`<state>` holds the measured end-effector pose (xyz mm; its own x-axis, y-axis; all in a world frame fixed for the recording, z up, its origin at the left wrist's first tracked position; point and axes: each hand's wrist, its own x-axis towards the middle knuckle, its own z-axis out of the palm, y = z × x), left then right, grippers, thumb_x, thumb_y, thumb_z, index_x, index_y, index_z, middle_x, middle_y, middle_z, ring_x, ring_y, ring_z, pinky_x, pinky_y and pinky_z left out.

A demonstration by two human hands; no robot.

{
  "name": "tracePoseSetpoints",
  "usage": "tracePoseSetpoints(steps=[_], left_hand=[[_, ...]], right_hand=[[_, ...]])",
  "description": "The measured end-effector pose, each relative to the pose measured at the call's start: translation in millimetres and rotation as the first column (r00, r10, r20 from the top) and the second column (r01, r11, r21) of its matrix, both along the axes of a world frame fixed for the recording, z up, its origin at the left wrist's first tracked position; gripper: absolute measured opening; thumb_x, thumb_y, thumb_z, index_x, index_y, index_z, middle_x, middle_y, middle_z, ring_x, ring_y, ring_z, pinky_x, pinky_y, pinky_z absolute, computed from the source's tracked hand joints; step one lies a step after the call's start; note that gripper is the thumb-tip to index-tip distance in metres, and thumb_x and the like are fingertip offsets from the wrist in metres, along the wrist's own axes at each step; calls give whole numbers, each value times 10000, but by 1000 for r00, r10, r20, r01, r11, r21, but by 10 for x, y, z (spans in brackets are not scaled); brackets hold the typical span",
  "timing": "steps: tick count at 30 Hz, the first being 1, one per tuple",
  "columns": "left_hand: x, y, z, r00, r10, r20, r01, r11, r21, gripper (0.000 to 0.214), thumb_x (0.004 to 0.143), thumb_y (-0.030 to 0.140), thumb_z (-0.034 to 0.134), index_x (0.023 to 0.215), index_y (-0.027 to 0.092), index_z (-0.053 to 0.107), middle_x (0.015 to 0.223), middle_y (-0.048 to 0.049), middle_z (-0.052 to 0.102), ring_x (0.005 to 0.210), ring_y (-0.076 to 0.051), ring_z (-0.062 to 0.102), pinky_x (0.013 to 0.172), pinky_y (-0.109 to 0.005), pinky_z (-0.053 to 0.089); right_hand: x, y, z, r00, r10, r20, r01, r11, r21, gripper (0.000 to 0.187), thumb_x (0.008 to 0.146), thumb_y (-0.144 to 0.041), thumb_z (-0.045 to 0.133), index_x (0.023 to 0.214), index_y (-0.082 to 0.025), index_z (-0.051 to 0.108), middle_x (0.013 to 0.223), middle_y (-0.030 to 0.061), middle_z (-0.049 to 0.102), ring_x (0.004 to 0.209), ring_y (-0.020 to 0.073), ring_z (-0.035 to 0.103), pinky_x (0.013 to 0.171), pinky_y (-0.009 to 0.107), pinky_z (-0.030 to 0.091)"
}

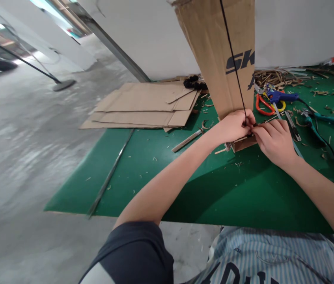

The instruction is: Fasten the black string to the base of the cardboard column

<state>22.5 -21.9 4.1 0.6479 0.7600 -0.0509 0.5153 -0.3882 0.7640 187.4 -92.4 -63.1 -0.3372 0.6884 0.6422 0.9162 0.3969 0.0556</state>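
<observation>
A tall folded cardboard piece (pixel 214 51) with dark printed letters rises from the green cutting mat (pixel 214 193) and runs up out of view. A thin black cord (pixel 232 59) runs down its face into my fingers. My left hand (pixel 234 127) grips the cord against the cardboard's lower end. My right hand (pixel 273 140) pinches in from the other side, its fingertips meeting the left hand's at the cord. The fingers hide the cord's lower end. Thin wooden or cardboard strips stick out beneath my hands.
Flat cardboard sheets (pixel 143 106) lie on the mat's far left. To the right lie a blue glue gun (pixel 282 96), orange-handled scissors (pixel 264 105), green-handled pliers (pixel 329 121) and a pile of brown shavings (pixel 276 79). A long metal bar (pixel 110 169) lies on the mat's left.
</observation>
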Motion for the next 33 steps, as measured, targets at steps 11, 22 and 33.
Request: tracePoseSetpoints(steps=[11, 22, 33], left_hand=[[-33, 36, 14, 988, -107, -115, 115, 991, 65, 224, 762, 38, 555, 838, 146, 737, 791, -16, 714, 704, -127, 603, 728, -264, 466], [-93, 70, 37, 950, -200, -240, 245, 954, 175, 229, 816, 132, 553, 929, 180, 747, 865, -17, 733, 741, -144, 609, 730, -271, 445], [-93, 36, 21, 951, -214, -224, 250, 957, 146, 175, 816, 136, 523, 894, 187, 671, 791, 6, 699, 725, -135, 620, 680, -249, 442]], right_hand=[[18, 26, -20, 1000, 27, 10, -27, 996, 91, 170, 966, -166, 520, 979, -232, 676, 922, 29, 721, 847, 204, 515, 825, 373, 346], [31, 19, -5, 999, 32, 22, -34, 995, 93, 159, 959, -204, 555, 870, -237, 682, 902, 40, 676, 872, 216, 488, 792, 371, 355], [83, 3, 26, 992, 108, -65, -105, 993, 46, 154, 923, -192, 552, 890, -201, 703, 955, 86, 631, 892, 234, 515, 772, 382, 412]])
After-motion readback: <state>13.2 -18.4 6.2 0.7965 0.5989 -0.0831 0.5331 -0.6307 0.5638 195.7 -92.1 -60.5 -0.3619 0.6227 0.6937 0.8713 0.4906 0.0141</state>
